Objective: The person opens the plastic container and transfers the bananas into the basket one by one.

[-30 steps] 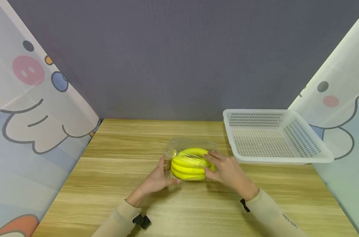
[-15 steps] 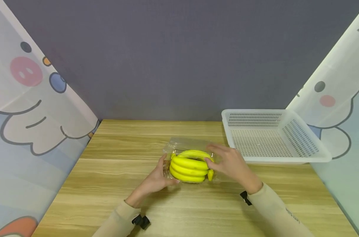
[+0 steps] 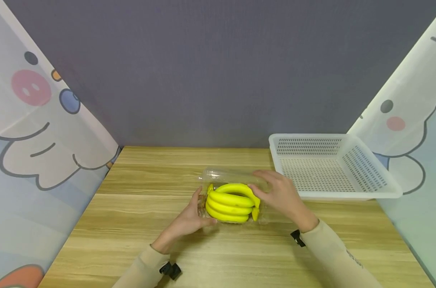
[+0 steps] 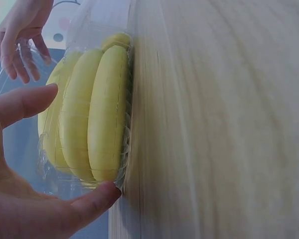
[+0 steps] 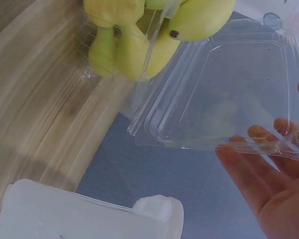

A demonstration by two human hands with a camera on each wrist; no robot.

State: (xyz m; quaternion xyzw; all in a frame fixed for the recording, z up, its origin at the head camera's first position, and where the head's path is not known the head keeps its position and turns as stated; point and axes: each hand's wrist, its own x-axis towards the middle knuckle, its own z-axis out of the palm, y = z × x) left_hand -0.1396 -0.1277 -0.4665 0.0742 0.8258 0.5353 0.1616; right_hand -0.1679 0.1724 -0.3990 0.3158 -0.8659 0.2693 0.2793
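Observation:
A bunch of yellow bananas (image 3: 230,202) lies in a clear plastic clamshell box on the wooden table (image 3: 131,224). My left hand (image 3: 200,208) clasps the box's left end, thumb at the near edge and fingers at the far side. In the left wrist view the bananas (image 4: 94,114) sit between the thumb and fingers of that hand (image 4: 79,142). My right hand (image 3: 255,183) holds the edge of the clear lid (image 3: 232,176), which is raised off the fruit. In the right wrist view the lid (image 5: 229,94) stands open above the fingers (image 5: 259,184), with the bananas (image 5: 139,40) behind it.
A white perforated plastic basket (image 3: 333,195) stands empty at the table's back right, close to my right hand. Cartoon-printed curtains hang on both sides and a grey wall closes the back. Bare wood lies to the left and in front of the box.
My right hand has lifted the lid up and back off the bananas, which now show uncovered. The left hand has kept its hold on the box's left end.

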